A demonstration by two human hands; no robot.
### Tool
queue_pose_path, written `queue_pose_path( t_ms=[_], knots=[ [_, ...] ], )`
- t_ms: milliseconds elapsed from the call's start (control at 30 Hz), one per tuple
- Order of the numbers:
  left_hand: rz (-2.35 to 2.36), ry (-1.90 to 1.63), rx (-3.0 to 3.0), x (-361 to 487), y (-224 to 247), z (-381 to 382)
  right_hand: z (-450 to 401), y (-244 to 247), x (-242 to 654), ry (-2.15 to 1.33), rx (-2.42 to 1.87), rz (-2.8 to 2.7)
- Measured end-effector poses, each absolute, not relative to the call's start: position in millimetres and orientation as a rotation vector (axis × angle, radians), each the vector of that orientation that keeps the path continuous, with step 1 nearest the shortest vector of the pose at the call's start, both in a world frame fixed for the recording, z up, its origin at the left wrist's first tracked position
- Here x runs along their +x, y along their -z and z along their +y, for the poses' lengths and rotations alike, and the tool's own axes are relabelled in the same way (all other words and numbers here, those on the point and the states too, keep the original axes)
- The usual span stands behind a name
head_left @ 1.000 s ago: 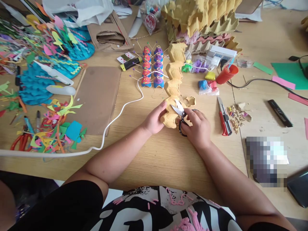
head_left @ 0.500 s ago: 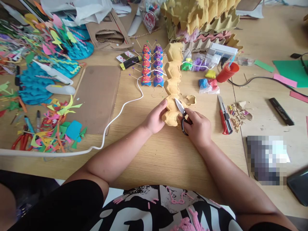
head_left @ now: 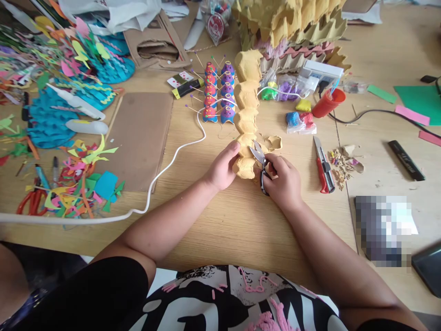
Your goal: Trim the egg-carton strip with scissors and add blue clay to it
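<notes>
Yellow pulp makes up the egg-carton strip [head_left: 247, 99] in your head view, standing in the middle of the scene, its near end just above the table [head_left: 206, 220] or resting on it; I can't tell which. Your left hand [head_left: 222, 169] grasps the strip by its near left edge, thumb on top, the other fingers mostly hidden. Your right hand [head_left: 284, 179] is closed round the handles of the scissors [head_left: 259, 155], whose tips sit at the strip's right edge. The blades, nearly together half a second ago, are now slightly parted, so I judge you're between snips and the trimming of that edge isn't finished. A pulp scrap [head_left: 274, 142] lies just right of the strip; the cutter [head_left: 324, 168] lies farther right, untouched. As for writing, the black case [head_left: 406, 161] at the right carries pale lettering too small to read. The clear bag [head_left: 216, 25] at the far side has a round red label, also illegible. The white bag [head_left: 134, 16] at the far left shows dark print cut off by the frame, and your shirt [head_left: 220, 299] bears large pale shapes, perhaps letters, that spell nothing certain.
</notes>
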State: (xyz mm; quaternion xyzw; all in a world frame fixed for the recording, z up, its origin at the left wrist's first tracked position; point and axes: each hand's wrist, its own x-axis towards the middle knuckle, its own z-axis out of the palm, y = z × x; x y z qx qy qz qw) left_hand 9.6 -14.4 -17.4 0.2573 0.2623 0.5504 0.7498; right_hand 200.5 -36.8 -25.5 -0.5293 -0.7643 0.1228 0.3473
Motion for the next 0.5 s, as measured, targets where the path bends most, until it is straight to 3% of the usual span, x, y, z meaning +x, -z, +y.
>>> queue_pose_path(
  t_ms=[500],
  knots=[
    [0.512, -1.135, 0.450, 12.6, 14.7, -17.9, -38.5, 19.8, 204.1, 0.070, -1.452, -2.091]
  ],
)
